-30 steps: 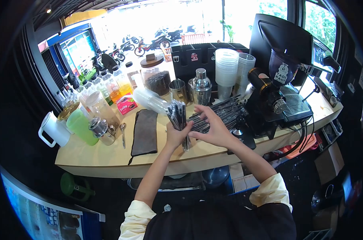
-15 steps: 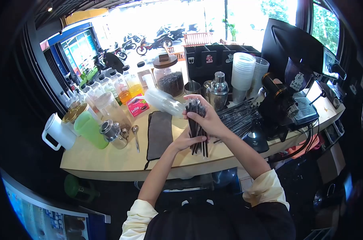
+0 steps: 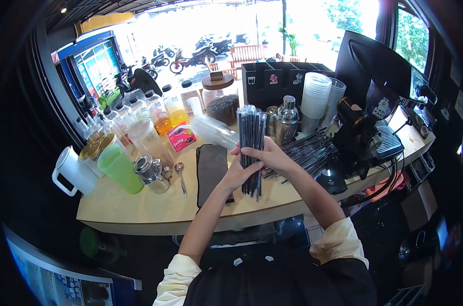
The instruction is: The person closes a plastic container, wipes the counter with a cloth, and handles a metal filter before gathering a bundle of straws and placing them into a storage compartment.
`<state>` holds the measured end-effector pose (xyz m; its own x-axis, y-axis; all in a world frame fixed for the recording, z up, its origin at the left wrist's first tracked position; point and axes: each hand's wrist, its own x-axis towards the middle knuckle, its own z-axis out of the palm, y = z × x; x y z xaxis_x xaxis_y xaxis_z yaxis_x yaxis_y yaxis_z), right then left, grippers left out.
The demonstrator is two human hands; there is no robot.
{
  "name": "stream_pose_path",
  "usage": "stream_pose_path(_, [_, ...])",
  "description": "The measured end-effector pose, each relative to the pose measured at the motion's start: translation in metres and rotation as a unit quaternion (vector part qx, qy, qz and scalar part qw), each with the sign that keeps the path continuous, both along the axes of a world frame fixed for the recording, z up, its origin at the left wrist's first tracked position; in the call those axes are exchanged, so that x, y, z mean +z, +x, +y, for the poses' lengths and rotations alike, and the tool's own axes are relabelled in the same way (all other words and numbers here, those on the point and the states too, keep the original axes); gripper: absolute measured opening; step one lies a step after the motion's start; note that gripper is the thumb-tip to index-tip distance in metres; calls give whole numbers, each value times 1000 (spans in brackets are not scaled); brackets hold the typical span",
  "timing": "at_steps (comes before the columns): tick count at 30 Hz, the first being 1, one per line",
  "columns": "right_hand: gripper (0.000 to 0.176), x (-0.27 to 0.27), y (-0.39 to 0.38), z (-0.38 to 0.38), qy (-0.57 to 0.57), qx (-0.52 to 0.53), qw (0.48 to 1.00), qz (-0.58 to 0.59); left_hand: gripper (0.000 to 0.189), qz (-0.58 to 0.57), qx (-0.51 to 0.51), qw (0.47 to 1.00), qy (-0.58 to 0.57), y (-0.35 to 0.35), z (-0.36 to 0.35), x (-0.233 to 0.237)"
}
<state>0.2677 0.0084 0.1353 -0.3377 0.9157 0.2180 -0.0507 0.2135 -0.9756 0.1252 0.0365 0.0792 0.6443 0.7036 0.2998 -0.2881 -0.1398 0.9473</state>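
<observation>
A bundle of black drinking straws in clear wrappers (image 3: 252,127) stands roughly upright over the counter's front part. My left hand (image 3: 240,175) wraps its lower half from the left. Higher up on the right side, my right hand (image 3: 271,155) is closed around the same bundle, its thumb across the front. More wrapped straws (image 3: 308,155) lie in a loose pile to the right. A stack of clear plastic lids or cups (image 3: 213,130) lies on its side just left of the bundle. The folded grey cloth (image 3: 211,171) is beside my left hand.
Around the wooden counter (image 3: 134,209) stand a metal shaker (image 3: 287,122), stacked plastic cups (image 3: 315,97), a lidded jar (image 3: 222,104), a green pitcher (image 3: 120,168) and several bottles. A spoon (image 3: 181,179) lies left of the cloth. A black compartment box (image 3: 257,84) is behind.
The straw bundle now stands taller and straighter, its tops rising above my hands. My right hand has slid from the upper ends down to the bundle's middle.
</observation>
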Motion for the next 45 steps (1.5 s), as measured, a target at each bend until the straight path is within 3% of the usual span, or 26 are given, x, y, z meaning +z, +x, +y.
stream_pose_path(4, [42,-4,4,6,38,54,997,49,33,-34,-70,994,-76,-8,-2,-2])
stream_pose_path(15, [45,-2,7,-2,-14,100,987,123,39,-72,-113,986,-103,-9,6,-12])
stream_pose_path(20, [37,-5,5,1,54,76,993,73,39,-77,-113,984,-111,-9,2,-2])
stream_pose_path(24, [33,4,5,0,-1,8,1000,-29,36,-27,-120,988,-99,-5,3,4])
stream_pose_path(26, [40,-8,9,14,5,-18,998,-61,34,-12,-105,989,-100,-3,8,2])
stream_pose_path(28, [41,-3,2,12,40,-23,998,-40,28,10,-86,996,15,-2,14,2])
stream_pose_path(29, [43,0,-2,11,74,-27,997,-18,28,11,-90,996,17,0,15,2])
stream_pose_path(31, [42,5,-5,10,75,-39,996,-14,22,-8,28,989,142,4,14,5])
stream_pose_path(32, [42,7,-6,10,74,-47,996,-10,22,-8,22,989,145,4,17,8])
stream_pose_path(34, [42,11,-5,11,91,-61,994,10,42,122,-23,991,55,5,26,17])
stream_pose_path(35, [43,14,-4,10,103,-68,992,29,42,121,-32,990,59,12,28,17])
stream_pose_path(36, [37,18,-7,6,152,-149,977,-12,43,88,3,990,107,21,28,15])
stream_pose_path(39, [26,36,-3,4,118,-209,971,9,47,45,45,984,167,45,29,21])
stream_pose_path(40, [16,41,2,7,116,-212,970,38,48,63,62,982,166,50,27,29])
stream_pose_path(42, [16,52,17,15,113,-211,970,48,49,76,76,980,168,62,26,47])
stream_pose_path(45, [14,78,48,30,108,-202,973,35,43,-29,30,972,233,74,45,71])
